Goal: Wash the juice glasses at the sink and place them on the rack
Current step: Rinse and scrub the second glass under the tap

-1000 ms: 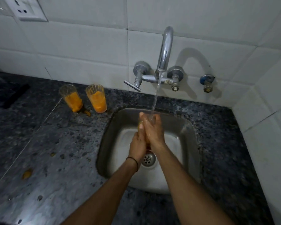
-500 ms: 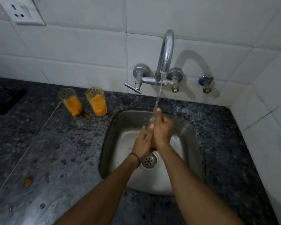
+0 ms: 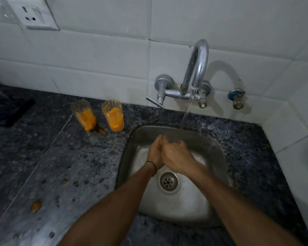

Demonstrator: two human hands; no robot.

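Two clear juice glasses stand on the dark granite counter left of the sink, each with orange juice residue inside: the left glass (image 3: 84,115) and the right glass (image 3: 114,116). My left hand (image 3: 156,151) and my right hand (image 3: 178,157) are pressed together over the steel sink (image 3: 132,139), fingers curled into each other, just below the running water stream (image 3: 186,112). No glass shows between my hands. The chrome tap (image 3: 197,68) is mounted on the tiled wall above.
Orange juice is spilled at the left glass's base (image 3: 100,131), and a drop (image 3: 35,206) lies near the counter's front. The sink drain (image 3: 169,181) is uncovered. A spare valve (image 3: 236,99), a wall socket (image 3: 34,15) and a black object (image 3: 11,112) are around. No rack is visible.
My hands dropped lower into the sink and curled tighter together under the water. The view shifted, so the sink now sits further right.
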